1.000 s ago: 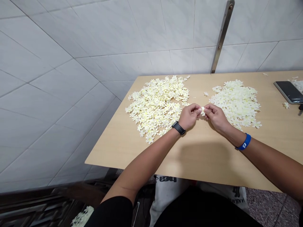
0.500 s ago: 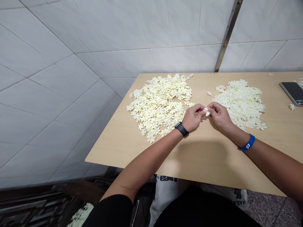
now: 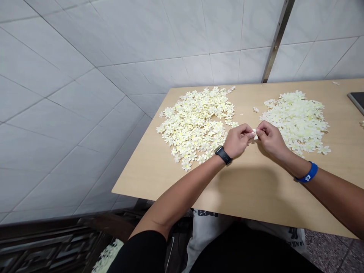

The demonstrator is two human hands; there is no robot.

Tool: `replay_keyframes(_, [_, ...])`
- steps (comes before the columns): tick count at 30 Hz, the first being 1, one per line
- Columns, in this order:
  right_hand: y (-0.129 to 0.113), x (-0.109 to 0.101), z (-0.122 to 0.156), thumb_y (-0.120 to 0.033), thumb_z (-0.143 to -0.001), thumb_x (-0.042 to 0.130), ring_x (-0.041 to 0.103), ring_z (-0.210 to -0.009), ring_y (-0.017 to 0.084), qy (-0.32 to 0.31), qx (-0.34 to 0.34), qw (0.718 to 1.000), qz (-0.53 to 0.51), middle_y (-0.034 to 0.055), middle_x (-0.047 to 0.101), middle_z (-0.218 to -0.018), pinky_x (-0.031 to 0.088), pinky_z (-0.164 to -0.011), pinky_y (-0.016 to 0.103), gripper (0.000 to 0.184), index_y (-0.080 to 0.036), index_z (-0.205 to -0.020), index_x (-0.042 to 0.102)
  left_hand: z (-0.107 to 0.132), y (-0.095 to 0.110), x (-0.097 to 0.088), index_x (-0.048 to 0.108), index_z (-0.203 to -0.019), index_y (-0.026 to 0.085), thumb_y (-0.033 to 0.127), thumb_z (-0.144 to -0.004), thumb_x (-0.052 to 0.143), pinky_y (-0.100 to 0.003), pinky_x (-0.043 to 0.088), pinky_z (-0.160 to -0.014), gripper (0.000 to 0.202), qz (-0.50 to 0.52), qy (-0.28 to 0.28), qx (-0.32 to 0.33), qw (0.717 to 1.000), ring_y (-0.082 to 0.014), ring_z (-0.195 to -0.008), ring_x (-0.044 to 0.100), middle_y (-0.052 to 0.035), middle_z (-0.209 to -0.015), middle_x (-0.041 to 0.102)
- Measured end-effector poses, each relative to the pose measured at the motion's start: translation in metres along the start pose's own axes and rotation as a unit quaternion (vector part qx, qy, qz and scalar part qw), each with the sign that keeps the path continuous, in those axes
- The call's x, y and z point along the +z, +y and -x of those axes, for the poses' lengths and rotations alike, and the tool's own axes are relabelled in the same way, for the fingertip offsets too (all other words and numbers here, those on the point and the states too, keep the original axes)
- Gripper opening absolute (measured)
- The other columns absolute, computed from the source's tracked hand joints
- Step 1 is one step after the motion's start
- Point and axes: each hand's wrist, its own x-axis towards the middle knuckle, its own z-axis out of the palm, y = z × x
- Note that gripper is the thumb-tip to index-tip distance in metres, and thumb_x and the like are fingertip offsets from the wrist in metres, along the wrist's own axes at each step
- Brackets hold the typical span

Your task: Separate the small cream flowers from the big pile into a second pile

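Between my two hands, a small white artificial flower is pinched, mostly covered by fingers. My left hand is closed on its left side with thumb and fingertips. From the right, my right hand pinches the same flower. Left of my hands lies a wide pile of cream flowers with yellow centres. A second pile of paler white flowers spreads just behind and right of my right hand.
The wooden tabletop meets a tiled wall with a metal upright. A phone lies at the right edge. A single flower sits between the piles. More flowers are below the table, lower left.
The view has swung slightly left, so the table and piles sit farther right. Both hands stay together on the flower, which is now more covered by the fingers.
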Motion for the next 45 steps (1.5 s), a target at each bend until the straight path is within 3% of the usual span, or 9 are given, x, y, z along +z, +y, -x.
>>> replay_keyframes(3, [0.001,0.000,0.001,-0.029,-0.085,0.066,0.054,-0.065,0.017,0.004,-0.008,1.000,-0.009,-0.0003,0.059,-0.066,0.041,-0.061,0.031,0.016,-0.023,-0.073,0.056,0.001,0.001,0.001,0.062,-0.076,0.015,0.019,-0.088,0.064,-0.020,0.047,-0.062,0.013,-0.006,0.028,-0.008,1.000,-0.0090,-0.065,0.059,0.0013,-0.070,0.064])
replay_keyframes(6, [0.002,0.000,0.002,-0.031,-0.085,0.068,0.051,-0.063,0.016,-0.003,-0.008,1.000,-0.001,-0.0011,0.057,-0.064,0.039,-0.060,0.030,0.019,-0.023,-0.073,0.056,0.000,-0.002,0.000,0.063,-0.079,0.016,0.022,-0.088,0.066,-0.021,0.049,-0.062,0.012,0.011,-0.004,-0.004,1.000,-0.0090,-0.062,0.059,0.0016,-0.070,0.065])
replay_keyframes(21, [0.002,-0.001,0.003,-0.031,-0.083,0.067,0.049,-0.061,0.016,0.002,-0.014,1.000,0.002,-0.0012,0.055,-0.063,0.037,-0.059,0.031,0.018,-0.023,-0.071,0.056,0.005,0.000,0.002,0.061,-0.077,0.016,0.022,-0.088,0.066,-0.022,0.049,-0.060,0.014,0.007,-0.011,0.018,1.000,-0.0094,-0.062,0.059,0.0018,-0.071,0.064])
replay_keyframes(23, [0.002,-0.002,0.002,-0.033,-0.084,0.067,0.052,-0.063,0.016,-0.002,-0.015,1.000,-0.012,-0.0005,0.058,-0.065,0.039,-0.060,0.031,0.018,-0.023,-0.073,0.057,0.005,0.000,0.002,0.062,-0.076,0.016,0.021,-0.089,0.065,-0.022,0.048,-0.062,0.014,-0.016,0.023,0.032,0.999,-0.0098,-0.064,0.059,0.0010,-0.071,0.064])
replay_keyframes(28, [-0.002,-0.004,-0.001,-0.041,-0.083,0.075,0.048,-0.057,0.014,0.021,-0.015,1.000,-0.017,-0.0017,0.055,-0.060,0.036,-0.055,0.030,0.029,-0.023,-0.069,0.057,0.001,0.001,-0.002,0.063,-0.079,0.016,0.026,-0.087,0.071,-0.021,0.050,-0.058,0.015,0.036,-0.009,-0.002,0.999,-0.0098,-0.061,0.059,0.0015,-0.070,0.063])
replay_keyframes(32, [-0.001,-0.001,-0.003,-0.056,-0.082,0.080,0.051,-0.056,0.013,0.011,0.011,0.995,-0.102,-0.0008,0.060,-0.063,0.041,-0.054,0.029,0.039,-0.023,-0.073,0.061,-0.006,-0.004,-0.007,0.069,-0.084,0.015,0.024,-0.088,0.071,-0.020,0.051,-0.061,0.010,0.031,0.048,-0.025,0.998,-0.0099,-0.069,0.061,-0.0015,-0.077,0.068])
replay_keyframes(37, [0.004,0.005,-0.001,-0.057,-0.079,0.084,0.059,-0.056,0.013,0.018,0.037,0.991,-0.127,-0.0017,0.065,-0.065,0.051,-0.057,0.029,0.040,-0.023,-0.082,0.064,-0.006,-0.011,0.001,0.069,-0.107,0.015,0.034,-0.093,0.070,-0.023,0.059,-0.068,0.024,0.115,0.044,-0.084,0.989,-0.0114,-0.073,0.068,-0.0054,-0.088,0.074])
replay_keyframes(41, [0.003,0.008,0.003,-0.056,-0.076,0.087,0.067,-0.064,0.015,0.037,0.040,0.989,-0.139,-0.0005,0.070,-0.071,0.058,-0.064,0.031,0.041,-0.023,-0.085,0.065,-0.001,-0.008,0.003,0.072,-0.097,0.015,0.025,-0.089,0.074,-0.024,0.060,-0.073,0.013,0.043,0.069,-0.049,0.995,-0.0124,-0.080,0.071,-0.0059,-0.095,0.077])
replay_keyframes(45, [0.000,0.008,0.006,-0.063,-0.076,0.086,0.070,-0.067,0.016,0.016,0.027,0.986,-0.165,0.0009,0.073,-0.075,0.061,-0.068,0.033,0.045,-0.023,-0.087,0.068,0.002,-0.002,-0.004,0.078,-0.091,0.018,0.019,-0.091,0.068,-0.025,0.059,-0.078,0.010,-0.074,0.080,0.069,0.992,-0.0130,-0.084,0.072,-0.0045,-0.094,0.079])
